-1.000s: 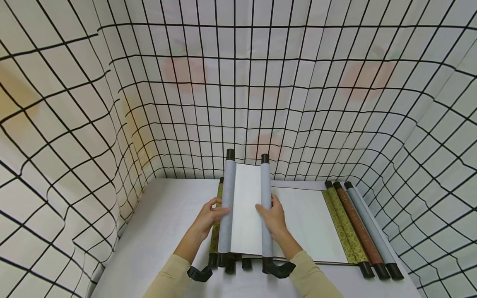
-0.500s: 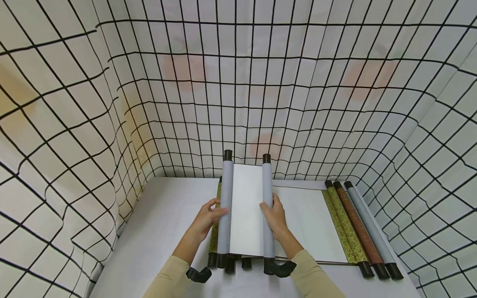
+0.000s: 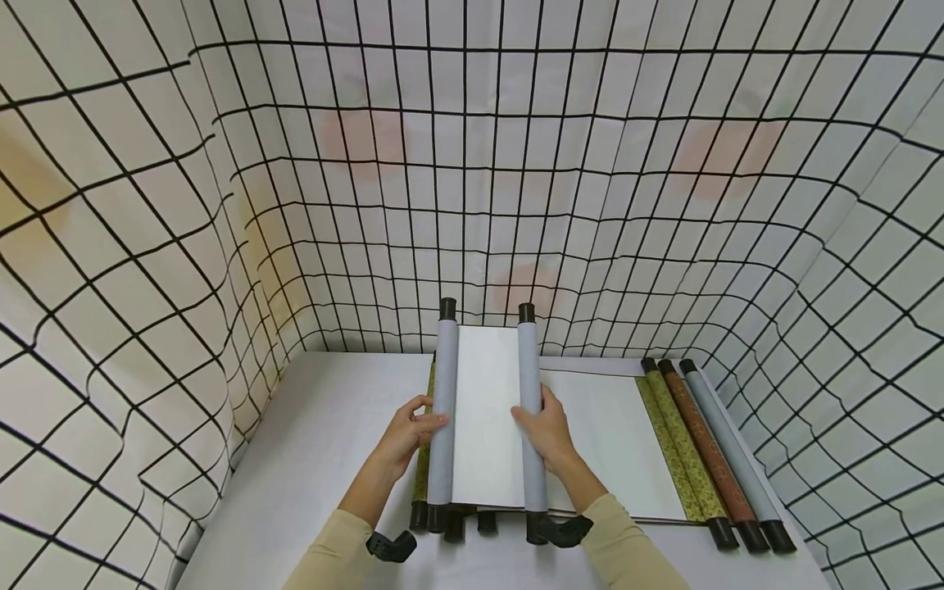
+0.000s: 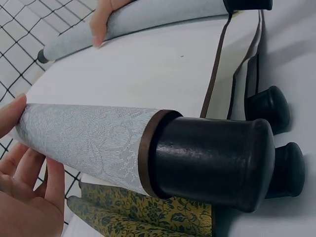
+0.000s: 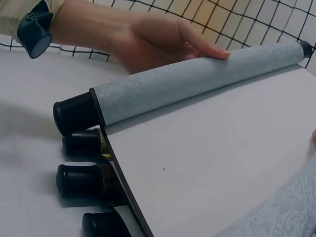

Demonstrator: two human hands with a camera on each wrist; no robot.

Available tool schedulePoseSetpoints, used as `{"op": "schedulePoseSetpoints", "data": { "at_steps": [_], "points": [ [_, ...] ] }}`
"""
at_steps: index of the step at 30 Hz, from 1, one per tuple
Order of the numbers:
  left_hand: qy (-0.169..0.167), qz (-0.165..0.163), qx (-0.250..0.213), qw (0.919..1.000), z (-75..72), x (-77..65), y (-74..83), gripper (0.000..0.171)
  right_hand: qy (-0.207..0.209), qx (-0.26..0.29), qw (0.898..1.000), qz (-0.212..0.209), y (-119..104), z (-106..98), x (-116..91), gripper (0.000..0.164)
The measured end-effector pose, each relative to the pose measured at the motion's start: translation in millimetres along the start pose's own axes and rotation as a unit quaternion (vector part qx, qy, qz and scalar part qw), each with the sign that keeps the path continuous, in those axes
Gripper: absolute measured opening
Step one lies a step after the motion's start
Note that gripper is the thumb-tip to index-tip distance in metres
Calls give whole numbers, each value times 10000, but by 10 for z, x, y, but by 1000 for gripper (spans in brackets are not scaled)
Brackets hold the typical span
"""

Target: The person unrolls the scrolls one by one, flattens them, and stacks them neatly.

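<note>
A hanging scroll in pale blue-grey patterned cloth, partly unrolled, is raised over other scrolls, with a blank white strip [image 3: 487, 418] between its two rolls. My left hand [image 3: 404, 432] holds the left roll [image 3: 443, 393], its thumb on top and fingers beneath; the thumb [image 4: 11, 116] and curled fingers show in the left wrist view. My right hand [image 3: 547, 426] grips the right roll [image 3: 529, 385], thumb [image 4: 98, 30] over the cloth. Black knobs cap both rolls; the near left knob [image 4: 212, 160] is large in the left wrist view.
Beneath lies an opened scroll with a white sheet [image 3: 612, 442] and green-gold rolls [image 3: 686, 451]. A brown roll [image 3: 711, 455] and a grey-blue roll [image 3: 737, 451] lie at its right. Black wire mesh [image 3: 487, 180] encloses the white table [image 3: 324, 442] at the back and sides.
The two rolls have moved slightly apart, the left one leftward and the right one a little rightward, so the white strip between them is wider. Both hands keep their hold.
</note>
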State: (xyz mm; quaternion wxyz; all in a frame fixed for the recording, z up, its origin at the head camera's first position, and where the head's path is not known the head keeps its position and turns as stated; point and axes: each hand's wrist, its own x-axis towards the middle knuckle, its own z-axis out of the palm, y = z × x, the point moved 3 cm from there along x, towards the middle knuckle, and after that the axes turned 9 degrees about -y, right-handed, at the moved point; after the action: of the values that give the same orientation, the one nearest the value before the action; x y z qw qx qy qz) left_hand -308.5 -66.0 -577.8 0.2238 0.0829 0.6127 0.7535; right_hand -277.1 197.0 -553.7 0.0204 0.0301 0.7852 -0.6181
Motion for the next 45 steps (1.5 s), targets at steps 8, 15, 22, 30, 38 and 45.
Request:
{"op": "schedulePoseSetpoints", "data": {
  "at_steps": [8, 15, 22, 30, 38, 45],
  "points": [
    [-31, 88, -220, 9997, -8, -23, -23, 34, 160, 6, 9997, 182, 9, -68, -8, 78],
    [-100, 77, -130, 9998, -17, -18, -3, 32, 295, -49, 9992, 254, 13, -120, -2, 70],
    [-240, 53, 80, 9997, 17, -23, 63, 36, 168, -6, 9997, 193, 0, -138, -12, 78],
    [-229, 59, 73, 9997, 6, -57, 76, 35, 249, -177, 9994, 190, 15, -168, -40, 83],
    [-173, 41, 98, 9998, -32, -81, 71, 32, 225, 88, 9995, 215, 77, -203, -27, 75],
    [-181, 60, -1, 9998, -14, -111, 69, 29, 112, 263, 9993, 255, 85, -216, -35, 72]
  ]
}}
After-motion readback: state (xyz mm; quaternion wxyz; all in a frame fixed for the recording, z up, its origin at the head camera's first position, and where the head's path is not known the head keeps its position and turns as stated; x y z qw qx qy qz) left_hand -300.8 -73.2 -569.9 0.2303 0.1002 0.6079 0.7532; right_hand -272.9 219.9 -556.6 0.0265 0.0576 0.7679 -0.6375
